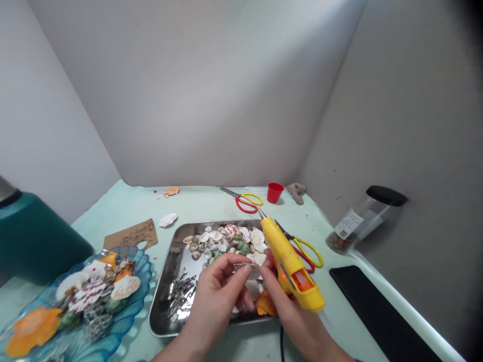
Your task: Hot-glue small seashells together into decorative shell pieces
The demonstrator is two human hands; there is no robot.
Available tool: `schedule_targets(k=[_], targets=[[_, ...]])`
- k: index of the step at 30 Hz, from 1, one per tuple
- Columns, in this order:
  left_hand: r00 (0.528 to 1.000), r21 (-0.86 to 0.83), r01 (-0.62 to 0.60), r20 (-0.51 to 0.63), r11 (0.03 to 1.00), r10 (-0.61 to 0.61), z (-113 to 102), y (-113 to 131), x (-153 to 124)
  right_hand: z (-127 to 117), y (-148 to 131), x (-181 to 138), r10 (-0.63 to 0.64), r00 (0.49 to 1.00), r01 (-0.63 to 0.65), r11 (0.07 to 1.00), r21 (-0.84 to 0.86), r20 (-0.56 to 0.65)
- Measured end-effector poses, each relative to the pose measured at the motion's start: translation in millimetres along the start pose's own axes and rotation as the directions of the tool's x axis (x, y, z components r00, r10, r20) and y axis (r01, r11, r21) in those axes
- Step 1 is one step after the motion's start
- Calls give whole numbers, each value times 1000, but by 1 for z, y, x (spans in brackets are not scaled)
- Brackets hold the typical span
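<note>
The left hand (pixel 217 289) pinched a small shell (pixel 247 269) between thumb and fingertips, over the near edge of the steel tray (pixel 166 306). Just to its right, the right hand (pixel 290 306) was closed around a yellow glue gun (pixel 289 261) with its nozzle pointing up and away, its fingertips also touching the shell. To glue cleanly, the shell would best be held steady by its rim, fingers clear of the hot tip, and the nozzle brought down for one small bead. The shell was mostly covered by fingers, so its shape and any glue on it could not be made out. The gun's cord ran out of frame at the bottom.
</note>
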State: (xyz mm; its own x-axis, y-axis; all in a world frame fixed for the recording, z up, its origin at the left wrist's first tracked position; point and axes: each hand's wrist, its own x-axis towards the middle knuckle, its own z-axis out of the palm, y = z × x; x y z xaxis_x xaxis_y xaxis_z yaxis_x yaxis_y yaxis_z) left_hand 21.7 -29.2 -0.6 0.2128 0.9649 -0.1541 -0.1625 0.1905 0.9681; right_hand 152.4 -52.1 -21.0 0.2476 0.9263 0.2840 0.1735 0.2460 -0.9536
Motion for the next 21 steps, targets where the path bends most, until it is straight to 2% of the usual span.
schedule_targets(k=[8,14,17,21], targets=[[1000,-5,8,10,1000,-8,0,0,-1,-2,4,-1,-26,1000,26,998,-58,-2],[1000,-18,13,22,1000,-13,-1,-2,1,1,-3,1,-113,993,107,987,-121,-43],[999,-38,27,35,999,-26,-2,-4,1,2,-5,1,-101,993,92,988,-126,-69],[1000,-70,26,15,997,-25,-2,-3,1,2,-2,1,-73,996,69,994,-90,-43]])
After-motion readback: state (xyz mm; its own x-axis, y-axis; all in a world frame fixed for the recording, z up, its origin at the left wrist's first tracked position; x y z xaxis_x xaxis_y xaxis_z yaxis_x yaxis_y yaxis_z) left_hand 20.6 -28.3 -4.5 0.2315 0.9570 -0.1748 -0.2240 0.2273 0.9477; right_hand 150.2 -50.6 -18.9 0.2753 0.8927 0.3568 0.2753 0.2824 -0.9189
